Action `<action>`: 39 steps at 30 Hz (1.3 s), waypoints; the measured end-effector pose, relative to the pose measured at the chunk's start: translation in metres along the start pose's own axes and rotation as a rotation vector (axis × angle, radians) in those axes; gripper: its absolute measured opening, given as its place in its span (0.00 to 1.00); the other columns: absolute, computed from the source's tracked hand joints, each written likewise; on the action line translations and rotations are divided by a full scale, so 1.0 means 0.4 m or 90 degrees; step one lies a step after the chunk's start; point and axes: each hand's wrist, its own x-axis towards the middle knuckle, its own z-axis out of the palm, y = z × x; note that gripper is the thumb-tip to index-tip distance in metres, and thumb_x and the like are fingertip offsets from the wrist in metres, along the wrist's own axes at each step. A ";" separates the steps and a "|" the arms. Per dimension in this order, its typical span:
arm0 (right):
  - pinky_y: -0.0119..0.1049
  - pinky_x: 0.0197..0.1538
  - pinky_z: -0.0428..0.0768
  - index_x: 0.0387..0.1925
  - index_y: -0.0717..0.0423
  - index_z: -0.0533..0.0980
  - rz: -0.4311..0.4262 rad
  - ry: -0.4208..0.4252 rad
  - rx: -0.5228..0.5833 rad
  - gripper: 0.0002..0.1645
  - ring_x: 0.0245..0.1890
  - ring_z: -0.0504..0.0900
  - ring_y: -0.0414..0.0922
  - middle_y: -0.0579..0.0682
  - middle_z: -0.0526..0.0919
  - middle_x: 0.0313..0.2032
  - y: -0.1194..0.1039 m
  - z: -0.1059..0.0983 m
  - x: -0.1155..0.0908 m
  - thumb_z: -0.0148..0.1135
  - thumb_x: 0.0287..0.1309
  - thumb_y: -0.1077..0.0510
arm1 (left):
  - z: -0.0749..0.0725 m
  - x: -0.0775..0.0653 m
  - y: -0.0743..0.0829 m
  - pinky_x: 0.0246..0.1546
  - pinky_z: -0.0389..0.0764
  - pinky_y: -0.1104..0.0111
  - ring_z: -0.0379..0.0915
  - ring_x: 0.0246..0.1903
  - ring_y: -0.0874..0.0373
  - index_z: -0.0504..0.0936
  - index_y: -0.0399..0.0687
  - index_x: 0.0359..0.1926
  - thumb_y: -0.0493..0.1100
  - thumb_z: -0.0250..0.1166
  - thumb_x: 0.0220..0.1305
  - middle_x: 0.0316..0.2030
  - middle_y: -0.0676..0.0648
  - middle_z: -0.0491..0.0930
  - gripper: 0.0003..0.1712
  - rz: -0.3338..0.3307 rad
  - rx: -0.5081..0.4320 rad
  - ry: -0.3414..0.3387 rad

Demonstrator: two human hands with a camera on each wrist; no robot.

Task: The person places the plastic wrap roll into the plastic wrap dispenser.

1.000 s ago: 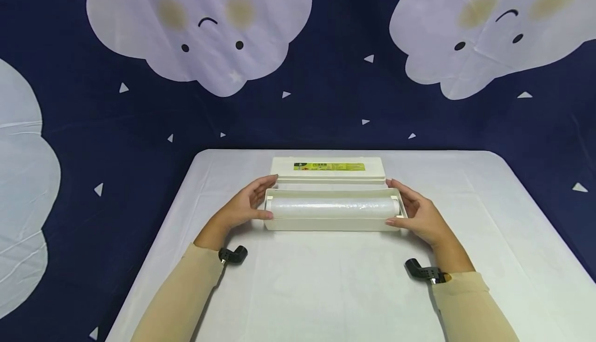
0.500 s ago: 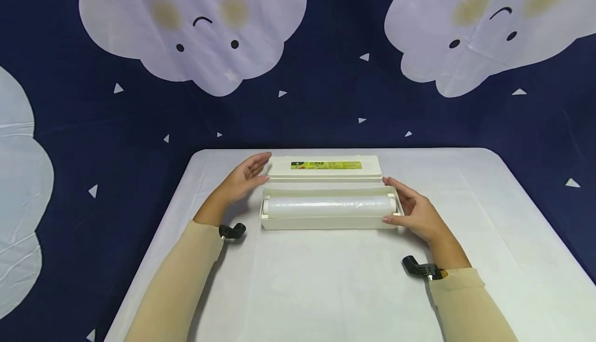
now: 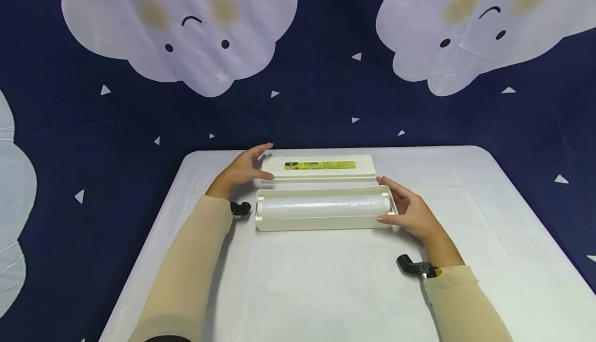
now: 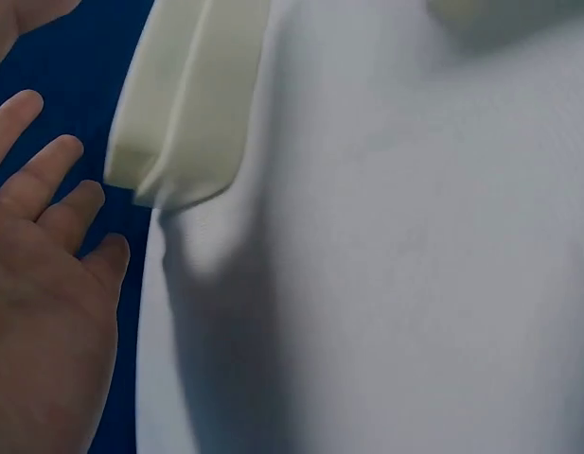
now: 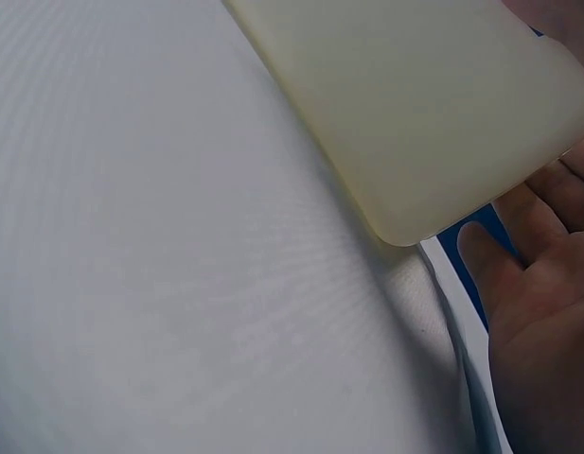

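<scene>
A long white box [image 3: 326, 223] on the table holds a roll of cling film [image 3: 326, 206] and has its top off. My right hand [image 3: 414, 215] grips the box's right end, thumb on the front wall and forefinger at the back corner. In the right wrist view the palm [image 5: 547, 331] faces the box's end wall. Behind the box lies its white lid [image 3: 321, 173] with a yellow-green label. My left hand [image 3: 242, 168] is spread around the lid's left end, thumb over the front corner. The left wrist view shows a gap between fingers [image 4: 64, 189] and lid.
A white cloth covers the table [image 3: 316, 290]. Its back edge runs just behind the lid, and beyond hangs a dark blue curtain [image 3: 326, 114] with printed clouds. A black wrist camera [image 3: 410, 266] sits on the right wrist.
My left hand has let go of the box's left end and moved back to the lid's left end. The right hand has stayed at the box's right end. The head view has shifted slightly.
</scene>
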 end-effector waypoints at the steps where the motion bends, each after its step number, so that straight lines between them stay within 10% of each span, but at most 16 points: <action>1: 0.30 0.70 0.67 0.80 0.60 0.60 0.000 0.000 0.003 0.66 0.78 0.59 0.55 0.57 0.63 0.78 0.000 0.000 0.000 0.83 0.41 0.77 | 0.005 0.005 -0.004 0.78 0.48 0.55 0.43 0.80 0.50 0.60 0.46 0.82 0.35 0.85 0.51 0.81 0.48 0.55 0.62 -0.009 -0.005 0.001; 17: 0.30 0.70 0.66 0.80 0.60 0.60 -0.007 0.001 0.006 0.66 0.78 0.59 0.53 0.57 0.62 0.78 -0.001 0.002 0.001 0.83 0.41 0.77 | 0.047 0.022 -0.064 0.76 0.55 0.59 0.57 0.76 0.49 0.65 0.47 0.80 0.32 0.89 0.40 0.77 0.43 0.65 0.66 -0.049 -0.020 0.051; 39: 0.30 0.70 0.66 0.81 0.61 0.59 -0.003 -0.007 0.016 0.67 0.79 0.56 0.55 0.57 0.61 0.79 -0.011 0.003 0.001 0.82 0.40 0.78 | 0.051 0.019 -0.077 0.77 0.52 0.60 0.52 0.78 0.52 0.70 0.51 0.78 0.35 0.89 0.41 0.77 0.47 0.64 0.61 -0.067 -0.030 0.081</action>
